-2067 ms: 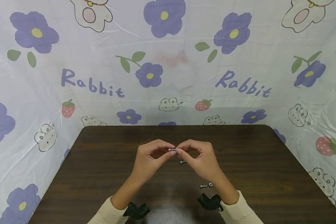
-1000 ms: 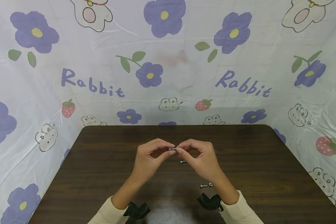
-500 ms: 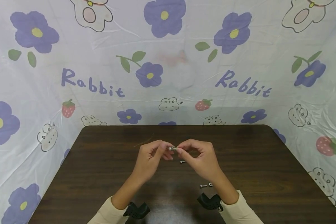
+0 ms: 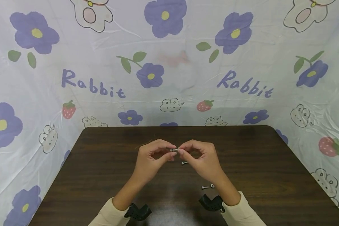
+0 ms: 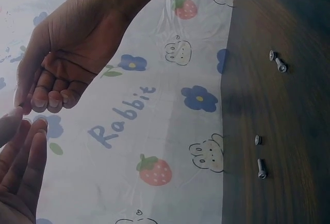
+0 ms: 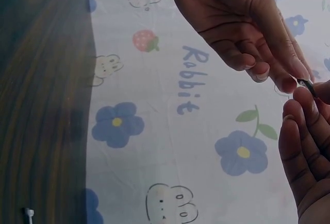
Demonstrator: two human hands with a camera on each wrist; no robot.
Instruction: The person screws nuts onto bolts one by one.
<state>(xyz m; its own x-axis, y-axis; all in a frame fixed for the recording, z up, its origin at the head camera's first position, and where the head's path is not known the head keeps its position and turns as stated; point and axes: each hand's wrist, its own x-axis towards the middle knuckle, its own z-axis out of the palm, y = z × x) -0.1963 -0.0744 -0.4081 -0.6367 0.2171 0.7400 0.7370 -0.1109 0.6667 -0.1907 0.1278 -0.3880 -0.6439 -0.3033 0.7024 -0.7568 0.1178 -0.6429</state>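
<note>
Above the middle of the table, both hands meet at a small silver bolt [image 4: 173,150] with what looks like a nut on it. My left hand [image 4: 150,158] pinches its left end between thumb and fingers; whether they bear on the head or the nut, I cannot tell. The shank's right end is pinched by my right hand [image 4: 203,157], whose fingertips hide that tip. In the right wrist view a dark sliver of the bolt [image 6: 306,86] shows between the fingers. The left wrist view hides the bolt behind fingers.
On the dark table [image 4: 107,175] lie more parts: a bolt [image 4: 185,163] below the hands, and a second bolt [image 4: 205,187] beside a nut [image 4: 212,185] by the right forearm. Another nut [image 5: 271,55] shows in the left wrist view. A patterned cloth [image 4: 186,78] hangs behind.
Half a second ago the left thumb was lifted away and its fingers were spread, baring the bolt; now it pinches again. The right hand keeps its hold in place.
</note>
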